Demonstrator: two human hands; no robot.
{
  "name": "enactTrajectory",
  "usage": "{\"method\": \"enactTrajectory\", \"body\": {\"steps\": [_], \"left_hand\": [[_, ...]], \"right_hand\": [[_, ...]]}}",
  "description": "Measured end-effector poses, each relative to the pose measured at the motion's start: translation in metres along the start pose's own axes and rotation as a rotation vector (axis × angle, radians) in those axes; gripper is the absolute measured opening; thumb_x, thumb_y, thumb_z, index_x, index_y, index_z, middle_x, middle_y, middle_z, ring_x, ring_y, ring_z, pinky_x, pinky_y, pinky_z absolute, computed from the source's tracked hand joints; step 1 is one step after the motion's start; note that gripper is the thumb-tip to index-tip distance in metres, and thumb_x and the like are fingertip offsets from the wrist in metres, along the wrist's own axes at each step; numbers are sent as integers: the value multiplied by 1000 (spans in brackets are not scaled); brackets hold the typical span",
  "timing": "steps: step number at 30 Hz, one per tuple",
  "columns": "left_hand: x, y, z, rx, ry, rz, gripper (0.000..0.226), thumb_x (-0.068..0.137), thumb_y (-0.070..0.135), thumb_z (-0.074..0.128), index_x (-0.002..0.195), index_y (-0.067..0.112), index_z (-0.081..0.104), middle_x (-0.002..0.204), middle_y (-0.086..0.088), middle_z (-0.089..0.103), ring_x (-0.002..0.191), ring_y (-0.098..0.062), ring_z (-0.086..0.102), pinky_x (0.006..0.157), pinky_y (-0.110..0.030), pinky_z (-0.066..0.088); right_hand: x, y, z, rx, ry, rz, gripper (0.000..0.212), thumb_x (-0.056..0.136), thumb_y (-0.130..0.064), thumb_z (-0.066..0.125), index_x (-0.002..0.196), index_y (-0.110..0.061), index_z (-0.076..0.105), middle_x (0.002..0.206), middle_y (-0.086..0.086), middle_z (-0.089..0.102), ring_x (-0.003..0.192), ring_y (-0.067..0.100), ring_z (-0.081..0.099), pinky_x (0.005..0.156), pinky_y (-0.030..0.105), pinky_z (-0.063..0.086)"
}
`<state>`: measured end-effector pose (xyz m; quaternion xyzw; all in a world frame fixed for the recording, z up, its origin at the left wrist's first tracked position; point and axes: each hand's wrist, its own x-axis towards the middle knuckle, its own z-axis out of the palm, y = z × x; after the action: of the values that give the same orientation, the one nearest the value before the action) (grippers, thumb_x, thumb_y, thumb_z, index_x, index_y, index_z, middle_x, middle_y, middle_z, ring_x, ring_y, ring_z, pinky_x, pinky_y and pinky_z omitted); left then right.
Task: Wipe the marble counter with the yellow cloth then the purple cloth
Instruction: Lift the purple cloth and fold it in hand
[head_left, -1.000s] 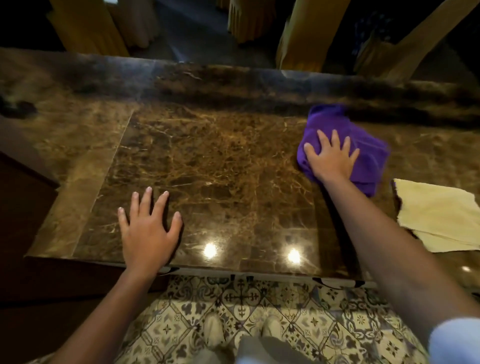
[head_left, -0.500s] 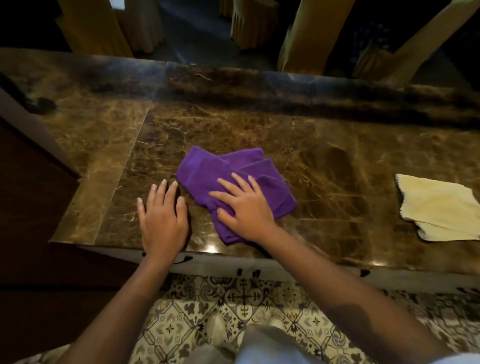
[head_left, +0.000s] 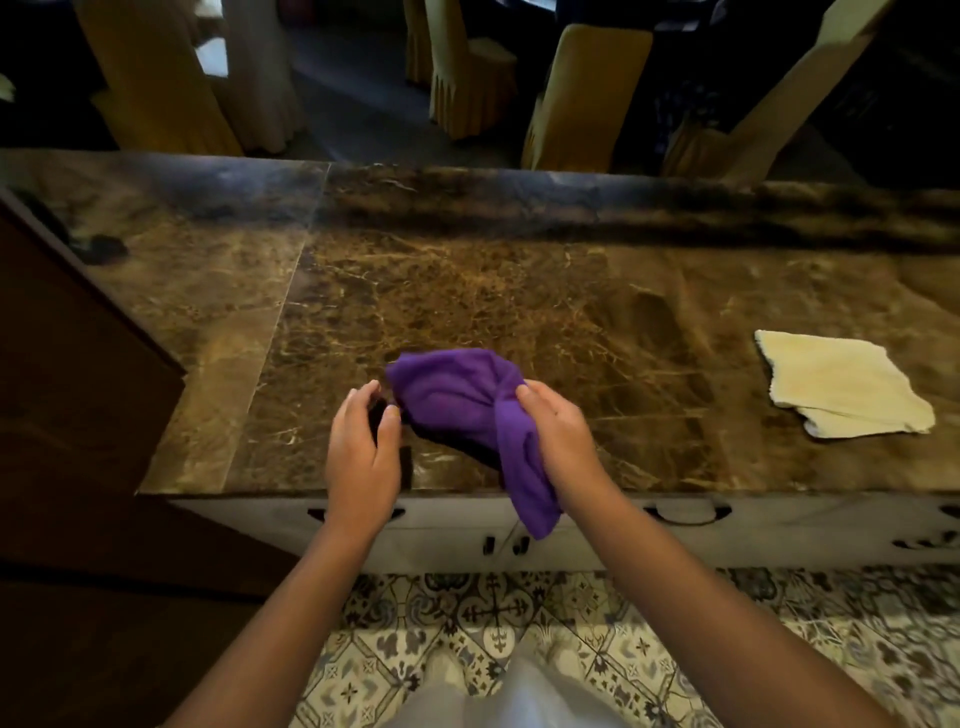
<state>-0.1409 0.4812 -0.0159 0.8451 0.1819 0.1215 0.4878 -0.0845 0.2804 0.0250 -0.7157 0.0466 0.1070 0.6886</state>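
Purple cloth (head_left: 457, 400) | gripped by right hand (head_left: 558, 434) | beside left hand (head_left: 363, 447)

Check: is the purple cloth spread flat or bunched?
Bunched: the purple cloth is gathered in the right hand, one end hanging past the counter edge.

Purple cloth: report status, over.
Right hand grips purple cloth, bunched, lifted. Left hand beside it, holding nothing. Yellow cloth lies apart. Nothing obstructing.
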Motion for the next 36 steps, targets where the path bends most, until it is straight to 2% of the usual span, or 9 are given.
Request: {"method": "enactTrajectory", "body": {"steps": [5,8,14,16,18,23,28,32,36], "left_hand": [[-21,43,-2,-263,-192,-62,53,104,40,51,153,24,43,148,8,53,132,-4,52,112,-30,42],[-20,69,-5,-509,-397,-158,52,94,46,62,142,26,58,138,4,66,125,-10,62,108,-30,47],[-34,89,-12,-666,-568,-202,38,85,46,73,109,17,77,113,-16,78,99,-25,72,89,-41,57],[-37,98,-10,-610,-530,-165,26,93,33,73,111,15,75,111,-17,78,101,-31,74,88,-42,59],[-38,106,-8,-595,-471,-160,20,94,28,71,109,15,75,108,-15,79,105,-37,73,91,-48,58],[-44,129,0,-617,-451,-136,15,91,29,73,103,21,75,105,-7,80,100,-28,75,80,-43,60],[-67,154,22,-784,-616,-173,13,83,20,72,95,21,78,97,-9,77,86,-21,71,72,-32,57],[-93,176,52,-850,-809,-240,41,80,20,69,117,3,70,107,-19,74,91,-27,70,74,-33,59],[-116,196,83,-730,-954,-281,37,86,35,61,99,7,81,100,-19,79,83,-22,77,72,-30,62]], "right_hand": [[-15,-28,-5,603,-2,365,20,95,-18,64,104,-2,73,91,19,77,80,29,75,76,36,63],[-32,-43,-4,640,-154,426,46,84,-18,70,122,8,64,114,31,69,98,37,69,90,46,58],[-65,-77,-15,755,-263,321,54,15,-16,102,58,4,76,64,20,73,53,25,73,44,31,58],[-76,-83,-25,785,-227,279,29,47,-22,90,49,1,73,55,15,70,45,20,70,39,26,53],[-84,-79,-41,867,-196,244,38,77,-41,67,61,-8,78,66,10,74,57,20,72,53,26,59],[-106,-49,-94,886,-73,165,80,80,-81,52,120,-15,73,131,18,68,122,37,63,106,53,46],[-134,-44,-125,693,-59,102,89,48,-50,97,123,-11,69,122,17,73,107,32,73,76,40,62],[-151,-29,-154,588,0,106,66,53,-30,98,112,-13,75,118,17,75,105,32,74,78,38,63],[-165,-25,-193,462,146,75,72,46,-34,101,111,-16,77,120,16,74,110,32,72,85,40,60]]}}
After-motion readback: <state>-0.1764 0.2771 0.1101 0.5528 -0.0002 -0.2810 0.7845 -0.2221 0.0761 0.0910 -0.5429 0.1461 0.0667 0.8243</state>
